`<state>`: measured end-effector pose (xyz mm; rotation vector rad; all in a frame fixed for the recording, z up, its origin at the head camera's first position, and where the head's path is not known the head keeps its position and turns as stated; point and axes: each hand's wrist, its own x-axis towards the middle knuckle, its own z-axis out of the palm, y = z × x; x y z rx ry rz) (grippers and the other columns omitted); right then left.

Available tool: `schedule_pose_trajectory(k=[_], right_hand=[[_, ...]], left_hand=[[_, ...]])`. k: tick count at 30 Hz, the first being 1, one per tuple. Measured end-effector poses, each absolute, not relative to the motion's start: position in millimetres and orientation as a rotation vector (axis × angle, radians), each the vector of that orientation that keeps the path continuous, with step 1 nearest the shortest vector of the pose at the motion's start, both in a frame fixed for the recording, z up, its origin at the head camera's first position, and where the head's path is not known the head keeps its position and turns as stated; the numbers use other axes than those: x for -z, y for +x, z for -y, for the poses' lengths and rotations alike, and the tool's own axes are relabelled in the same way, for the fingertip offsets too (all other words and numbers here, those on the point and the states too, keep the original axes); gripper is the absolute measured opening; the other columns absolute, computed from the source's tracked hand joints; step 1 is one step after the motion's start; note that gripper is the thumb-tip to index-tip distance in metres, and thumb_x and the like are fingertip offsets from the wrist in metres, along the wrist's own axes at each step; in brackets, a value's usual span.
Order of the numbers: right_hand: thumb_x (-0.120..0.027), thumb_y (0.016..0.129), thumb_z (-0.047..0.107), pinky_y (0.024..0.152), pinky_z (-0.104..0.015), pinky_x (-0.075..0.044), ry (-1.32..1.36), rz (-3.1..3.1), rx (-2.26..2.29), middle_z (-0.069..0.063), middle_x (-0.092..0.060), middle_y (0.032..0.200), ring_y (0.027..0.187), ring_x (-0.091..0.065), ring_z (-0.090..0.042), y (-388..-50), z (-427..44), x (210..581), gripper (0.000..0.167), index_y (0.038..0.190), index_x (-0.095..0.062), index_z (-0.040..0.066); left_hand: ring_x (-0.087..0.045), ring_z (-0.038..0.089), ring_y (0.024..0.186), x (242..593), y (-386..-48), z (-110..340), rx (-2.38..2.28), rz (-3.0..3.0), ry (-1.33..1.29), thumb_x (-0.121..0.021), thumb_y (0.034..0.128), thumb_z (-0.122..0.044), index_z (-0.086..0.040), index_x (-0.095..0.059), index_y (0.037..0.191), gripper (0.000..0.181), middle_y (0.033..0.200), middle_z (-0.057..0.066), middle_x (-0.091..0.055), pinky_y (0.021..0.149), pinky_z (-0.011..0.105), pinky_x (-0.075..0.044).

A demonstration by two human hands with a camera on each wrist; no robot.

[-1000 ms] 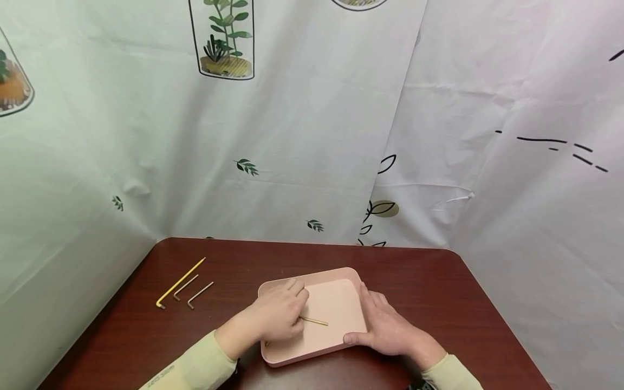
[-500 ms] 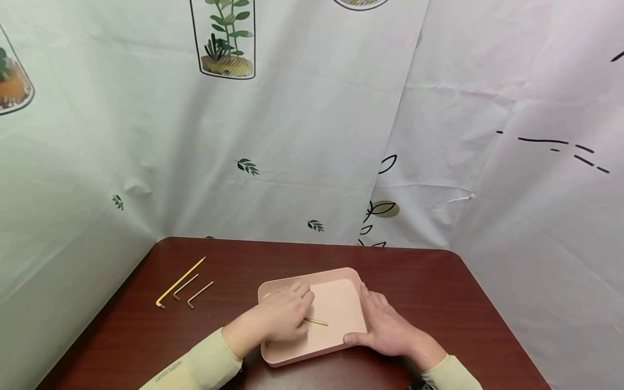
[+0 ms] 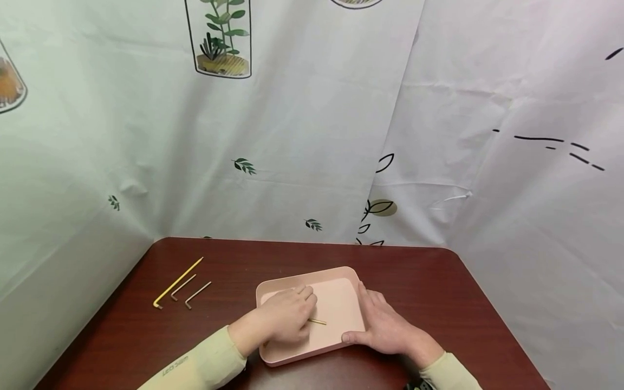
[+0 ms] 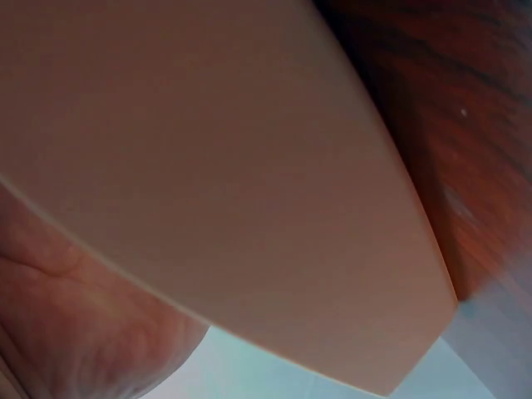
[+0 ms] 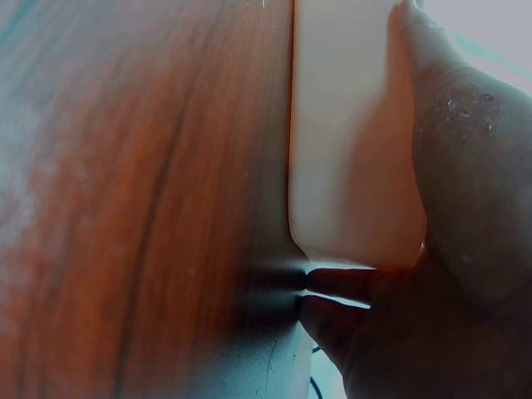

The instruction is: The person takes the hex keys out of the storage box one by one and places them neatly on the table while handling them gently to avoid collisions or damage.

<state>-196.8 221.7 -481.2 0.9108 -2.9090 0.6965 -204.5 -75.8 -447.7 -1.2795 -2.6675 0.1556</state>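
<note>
A pink tray (image 3: 336,303) lies slightly turned on the table, in front of me. My left hand (image 3: 290,314) reaches into it, fingers bent down over a thin brass-coloured rod, seemingly a hex key (image 3: 318,322). Only one end of it sticks out to the right; my fingertips are hidden, so a pinch cannot be confirmed. The left wrist view is filled by the tray's outer wall (image 4: 233,183), the heel of my hand (image 4: 91,324) behind it. My right hand (image 3: 385,325) grips the near right corner, thumb on the front rim, fingers along the outer right side.
On the left of the brown table (image 3: 409,276) lie a long yellow hex key (image 3: 177,283) and two shorter metal ones, a middle hex key (image 3: 183,287) and a right-hand hex key (image 3: 197,295). White printed curtains (image 3: 302,124) enclose the table's back and sides.
My left hand has shifted a little to the right inside the tray, covering more of the brass rod. The rod's exposed end, the tray and my right hand have kept their places.
</note>
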Motion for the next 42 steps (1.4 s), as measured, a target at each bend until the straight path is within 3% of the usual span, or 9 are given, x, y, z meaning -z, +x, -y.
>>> schedule_pose_trajectory(k=[25,42], right_hand=[[-0.081,0.090,0.072,0.117,-0.065,-0.043,0.902,2.906,-0.676,-0.035,-0.040,0.167,0.149,-0.045,-0.051,-196.3,-221.0,480.6,0.134,0.167,-0.019,-0.018],[-0.081,0.090,0.072,0.118,-0.065,-0.042,0.892,2.916,-0.689,-0.034,-0.038,0.169,0.151,-0.043,-0.051,-196.1,-220.5,480.8,0.134,0.169,-0.018,-0.016]], left_hand=[[-0.048,0.015,0.090,455.1,-204.2,64.1,-0.162,2.755,-1.260,-0.075,0.0923,-0.022,-0.015,-0.062,0.100,0.017,0.094,-0.002,-0.047,0.077,0.032,-0.052],[-0.051,0.014,0.096,455.4,-201.4,59.1,-0.166,2.782,-1.249,-0.068,0.1027,-0.020,-0.019,-0.063,0.102,0.005,0.099,-0.003,-0.048,0.081,0.037,-0.057]])
